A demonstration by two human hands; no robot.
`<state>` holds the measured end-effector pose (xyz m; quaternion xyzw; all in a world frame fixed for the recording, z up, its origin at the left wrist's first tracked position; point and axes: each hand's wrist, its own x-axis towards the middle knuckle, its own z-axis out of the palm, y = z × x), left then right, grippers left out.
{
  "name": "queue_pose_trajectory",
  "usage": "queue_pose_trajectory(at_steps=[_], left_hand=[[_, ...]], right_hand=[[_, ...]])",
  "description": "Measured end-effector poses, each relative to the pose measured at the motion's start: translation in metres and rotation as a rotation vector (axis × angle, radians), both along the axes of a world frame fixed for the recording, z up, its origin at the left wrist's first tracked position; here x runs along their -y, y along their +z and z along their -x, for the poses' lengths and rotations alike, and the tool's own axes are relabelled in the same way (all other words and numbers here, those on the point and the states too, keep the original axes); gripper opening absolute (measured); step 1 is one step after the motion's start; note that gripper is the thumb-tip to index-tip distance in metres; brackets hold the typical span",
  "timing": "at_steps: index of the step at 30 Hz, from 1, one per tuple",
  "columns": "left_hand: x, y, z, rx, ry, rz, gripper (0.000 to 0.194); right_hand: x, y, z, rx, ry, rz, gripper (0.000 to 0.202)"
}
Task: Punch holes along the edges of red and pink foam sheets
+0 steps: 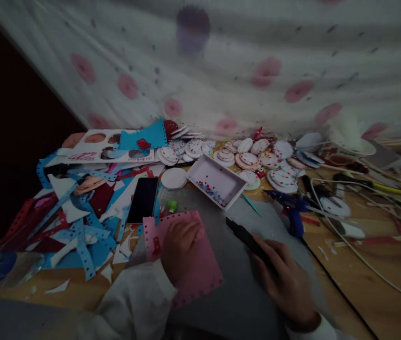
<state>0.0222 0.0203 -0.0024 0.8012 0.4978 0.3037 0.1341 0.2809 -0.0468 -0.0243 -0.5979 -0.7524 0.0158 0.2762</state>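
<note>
My left hand (181,245) rests on a pink sheet (205,257) with small holes punched along its edges; its fingers are curled, and whatever may be under them is hidden. A red piece (156,245) lies on the sheet beside that hand. My right hand (285,276) is wrapped round a black tool (248,238), whose narrow end points up and to the left over the grey mat (236,274). Beyond both hands sits a shallow white box (218,182) with small red and blue bits inside.
Blue and red scraps (80,236) are heaped at the left, beside a black phone (143,200). Decorated white discs (281,179) line the back. A blue glue gun (292,210) and cables lie at the right. A bottle (5,269) is front left.
</note>
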Motion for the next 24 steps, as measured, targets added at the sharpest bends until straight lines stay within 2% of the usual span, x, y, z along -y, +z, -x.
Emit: queue_pose_trajectory(at_steps=[2, 4, 6, 8, 10, 13, 14, 16, 18, 21, 22, 24], left_hand=[[-0.003, 0.013, 0.005, 0.181, 0.049, 0.042, 0.028], [-0.007, 0.029, 0.013, 0.412, 0.136, 0.162, 0.026], [-0.01, 0.046, 0.021, 0.643, 0.245, 0.291, 0.025], [-0.011, 0.06, 0.031, 0.808, 0.336, 0.353, 0.028], [-0.007, 0.07, 0.038, 0.885, 0.383, 0.361, 0.032], [0.004, 0.079, 0.041, 0.862, 0.371, 0.377, 0.033], [0.007, 0.08, 0.04, 0.839, 0.357, 0.384, 0.033], [0.015, 0.082, 0.034, 0.797, 0.329, 0.391, 0.03], [0.021, 0.084, 0.027, 0.775, 0.293, 0.38, 0.027], [0.028, 0.088, 0.018, 0.742, 0.234, 0.379, 0.023], [0.03, 0.089, 0.017, 0.725, 0.223, 0.379, 0.022], [0.034, 0.09, 0.019, 0.698, 0.237, 0.37, 0.022]], right_hand=[[0.011, -0.005, -0.011, 0.031, 0.016, -0.015, 0.039], [0.017, -0.009, -0.018, 0.033, 0.008, -0.022, 0.04], [0.018, -0.011, -0.021, 0.024, -0.014, -0.035, 0.039], [0.015, -0.009, -0.02, 0.052, -0.045, -0.052, 0.037], [0.014, -0.004, -0.017, 0.122, -0.112, -0.067, 0.035], [0.015, 0.01, -0.007, 0.179, -0.224, -0.122, 0.033], [0.015, 0.016, -0.002, 0.147, -0.2, -0.145, 0.033], [0.011, 0.029, 0.015, 0.003, -0.035, -0.167, 0.034], [0.001, 0.042, 0.038, -0.15, 0.115, -0.113, 0.035], [-0.023, 0.054, 0.077, -0.227, 0.269, -0.005, 0.048], [-0.031, 0.055, 0.089, -0.249, 0.318, 0.024, 0.046], [-0.043, 0.051, 0.104, -0.294, 0.385, 0.092, 0.025]])
